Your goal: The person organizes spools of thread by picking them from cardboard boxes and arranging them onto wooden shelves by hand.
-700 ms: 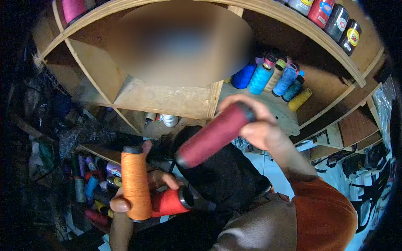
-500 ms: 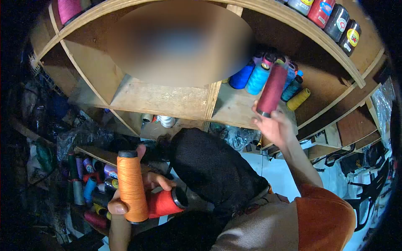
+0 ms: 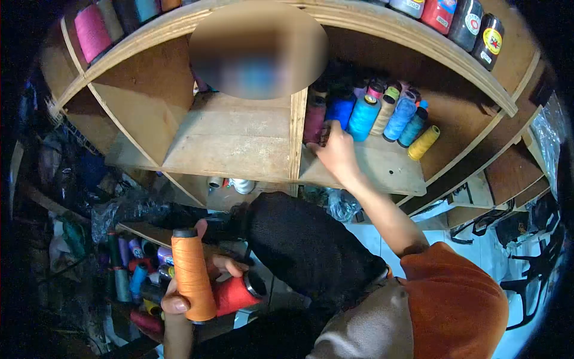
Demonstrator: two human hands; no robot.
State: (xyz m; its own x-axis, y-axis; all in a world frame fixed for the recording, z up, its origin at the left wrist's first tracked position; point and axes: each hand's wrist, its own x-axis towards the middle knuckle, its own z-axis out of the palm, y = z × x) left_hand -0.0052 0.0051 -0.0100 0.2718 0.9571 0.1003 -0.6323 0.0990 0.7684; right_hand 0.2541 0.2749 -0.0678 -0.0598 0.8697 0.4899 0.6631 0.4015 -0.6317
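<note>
My left hand (image 3: 188, 287) is wrapped round an orange thread spool (image 3: 192, 275), held upright, and a red spool (image 3: 238, 294), which lies tilted beside it with its black end to the right. On the right-hand shelf, my right hand (image 3: 336, 149) has its fingers closed at the base of a maroon spool (image 3: 315, 118). That spool stands upright against the wooden divider. A dark blue spool (image 3: 341, 107) is just right of it, followed by a light blue spool (image 3: 364, 118).
More spools, including a yellow one (image 3: 424, 142), stand along the shelf (image 3: 388, 167). A wooden divider (image 3: 297, 137) rises left of my right hand. Labelled spools line the top shelf. Several loose spools lie at lower left. A black fabric shape (image 3: 299, 245) fills the centre.
My right hand has carried the maroon spool left and set its base on the shelf beside the dark blue spool. My left hand still holds the orange and red spools.
</note>
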